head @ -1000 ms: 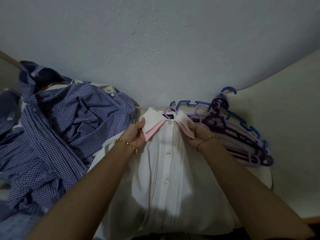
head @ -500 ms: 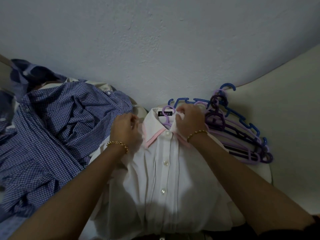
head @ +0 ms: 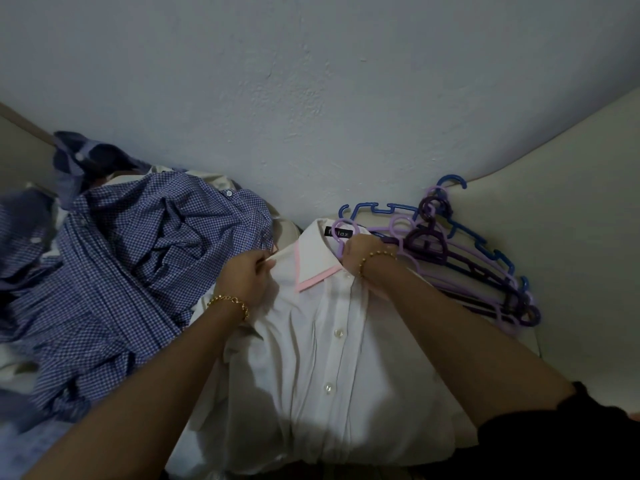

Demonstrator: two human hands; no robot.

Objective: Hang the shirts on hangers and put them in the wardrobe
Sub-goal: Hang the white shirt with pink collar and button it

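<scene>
A white shirt [head: 325, 344] with a pink-edged collar lies buttoned, front up, in the middle. A lilac hanger's hook [head: 341, 233] sticks out of its collar; the rest of that hanger is hidden inside the shirt. My left hand [head: 247, 277] pinches the shirt's left shoulder seam. My right hand [head: 362, 252] grips the collar at the base of the hook. A pile of spare hangers [head: 460, 258], blue, lilac and dark purple, lies to the right of the collar.
A crumpled blue checked shirt [head: 121, 271] lies to the left, with more blue cloth [head: 86, 161] behind it. A pale wall [head: 311, 98] rises right behind the shirts. A cream surface [head: 571, 254] stretches to the right.
Both hands left the collar tips. The left one moved out to the left shoulder; the right one moved up to the hook and now grips lower at the collar. The collar lies flatter.
</scene>
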